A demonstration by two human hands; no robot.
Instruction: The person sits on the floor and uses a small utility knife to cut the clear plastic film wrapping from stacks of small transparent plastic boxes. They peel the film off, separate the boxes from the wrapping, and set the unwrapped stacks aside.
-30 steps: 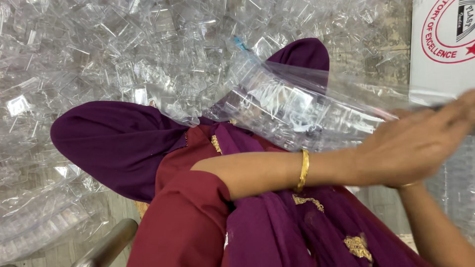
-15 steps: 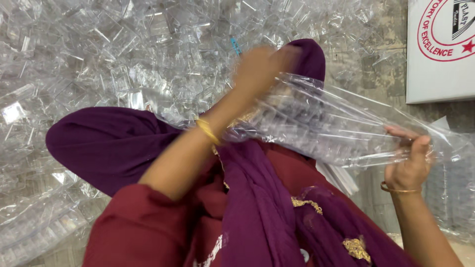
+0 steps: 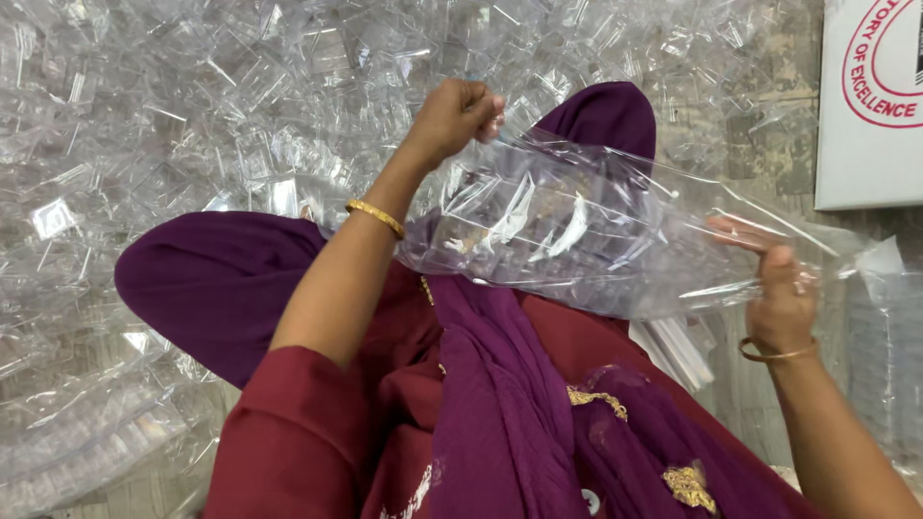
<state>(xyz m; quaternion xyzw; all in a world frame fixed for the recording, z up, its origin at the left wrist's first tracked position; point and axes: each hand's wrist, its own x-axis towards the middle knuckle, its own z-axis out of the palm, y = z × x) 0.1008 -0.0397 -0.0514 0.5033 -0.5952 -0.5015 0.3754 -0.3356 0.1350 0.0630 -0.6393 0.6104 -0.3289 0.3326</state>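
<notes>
A clear plastic bag [image 3: 586,231] filled with clear plastic pieces lies across my lap, stretched from left to right. My left hand [image 3: 452,117] is closed on the bag's upper left end, raised above my knee. My right hand [image 3: 779,288] grips the bag's other end at the right, fingers wrapped around the film. Each wrist carries a gold bangle. I sit cross-legged in purple trousers [image 3: 212,279] and a maroon top with a purple scarf [image 3: 500,413].
A large heap of loose clear plastic pieces [image 3: 192,96] covers the floor ahead and to the left. A white cardboard box with red print [image 3: 870,106] stands at the upper right. More clear plastic stacks [image 3: 889,356] lie at the right edge.
My left hand left the bag's right end, swung across to the upper left and closed on that end. My right hand took the right end. The bag now stretches between both.
</notes>
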